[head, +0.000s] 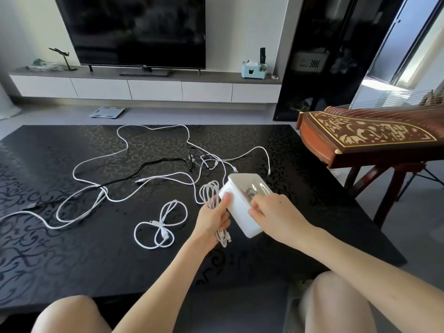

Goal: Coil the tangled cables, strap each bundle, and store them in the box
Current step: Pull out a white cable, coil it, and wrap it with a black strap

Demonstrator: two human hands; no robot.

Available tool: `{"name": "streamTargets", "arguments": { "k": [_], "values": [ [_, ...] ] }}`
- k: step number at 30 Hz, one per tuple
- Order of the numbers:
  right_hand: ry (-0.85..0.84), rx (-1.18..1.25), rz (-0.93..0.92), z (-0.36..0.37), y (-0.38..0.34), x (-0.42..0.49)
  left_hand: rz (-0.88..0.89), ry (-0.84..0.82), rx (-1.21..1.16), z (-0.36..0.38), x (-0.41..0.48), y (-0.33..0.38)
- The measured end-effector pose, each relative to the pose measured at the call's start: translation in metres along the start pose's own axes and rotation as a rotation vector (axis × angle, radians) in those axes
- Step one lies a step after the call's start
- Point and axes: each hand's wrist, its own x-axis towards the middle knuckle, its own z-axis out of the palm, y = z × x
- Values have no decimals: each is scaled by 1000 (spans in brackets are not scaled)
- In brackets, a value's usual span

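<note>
Fingers, left: the left hand's fingers are curled round a coiled bundle of white cable, while its thumb lies straight against the side of the box.
Fingers, right: the right hand's fingers are bent over the near top edge of the box, gripping it at the lid.
Where the box is: tilted between the left hand and the right hand, at the right of the counter; whether its base touches the counter I cannot tell.
Done, as I read it: one cable is coiled and in hand. No strap shows on it from here.
Half done: a short white cable lies just left of the hands in loose loops, both plugs free.
Left to do: the long white cables and a black cable sprawl crossed over the middle of the counter, uncoiled. I'd call the job early.
Box: white, smooth plastic, rounded corners, with a cloudy glossy lid; something dark shows dimly through it.
Cables: thin, round, matte white, limp enough to hold loops.
Counter: black, glossy, with a scrolling vine pattern.
</note>
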Motion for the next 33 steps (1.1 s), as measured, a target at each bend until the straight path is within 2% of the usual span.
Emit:
{"name": "streamTargets", "arguments": {
  "k": [4, 10, 12, 16, 17, 20, 23, 29, 33],
  "values": [
    [26, 92, 24, 1, 0, -2, -1, -7, 26, 0, 1, 3],
    [68, 77, 42, 4, 3, -2, -24, 4, 40, 1, -1, 4],
    [99, -9, 46, 11, 2, -1, -27, 28, 38, 4, -2, 3],
    [90, -402, 91, 19, -7, 12, 8, 17, 125, 17, -7, -4],
    [103, -437, 76, 21, -7, 16, 9, 27, 135, 20, -8, -5],
    [75, -284, 68, 29, -4, 25, 9, 63, 147, 21, -7, -6],
    [97, -308, 35, 33, 3, 27, 6, 67, 165, 18, -5, -3],
    [29, -257, 37, 33, -8, 27, -19, 102, 189, 14, -5, -10],
    [141, -75, 225, 35, -2, 28, -29, 122, 155, 16, -9, -11]
  ]
}}
